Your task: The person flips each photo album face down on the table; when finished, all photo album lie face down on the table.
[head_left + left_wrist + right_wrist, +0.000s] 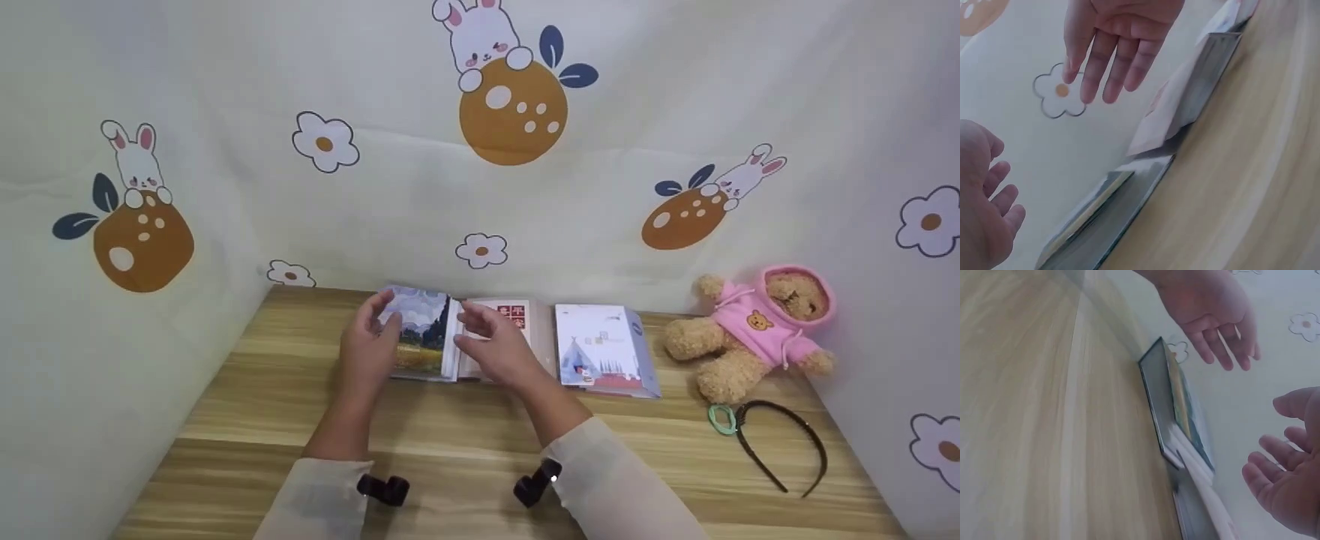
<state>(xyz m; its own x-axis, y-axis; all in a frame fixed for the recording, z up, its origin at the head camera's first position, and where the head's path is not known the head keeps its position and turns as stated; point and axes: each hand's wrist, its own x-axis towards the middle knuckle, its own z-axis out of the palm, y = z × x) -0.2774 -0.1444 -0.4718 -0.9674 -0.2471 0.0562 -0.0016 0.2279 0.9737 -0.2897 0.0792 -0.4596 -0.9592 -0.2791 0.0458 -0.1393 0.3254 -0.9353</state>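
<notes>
My left hand [369, 341] hangs over the left side of a book with a painted landscape cover [421, 330], its fingers loosely bent and holding nothing. Above that book's right edge and the neighbouring cream book with red characters [541, 352] is my right hand [499, 345], also relaxed with nothing in its fingers. In the left wrist view, a gap separates the right hand [1129, 42] from the books. The right wrist view shows the left hand [1210, 315] raised above the landscape book [1157, 394], whose cover stands slightly off its thick pages.
A third book with a tent picture [596, 349] lies to the right. Beyond it a teddy bear in a pink hoodie [765, 322] leans at the back right corner. A green hair tie [711, 424] and a black headband [823, 442] lie in front of it. Patterned cloth walls surround the wooden table [442, 442].
</notes>
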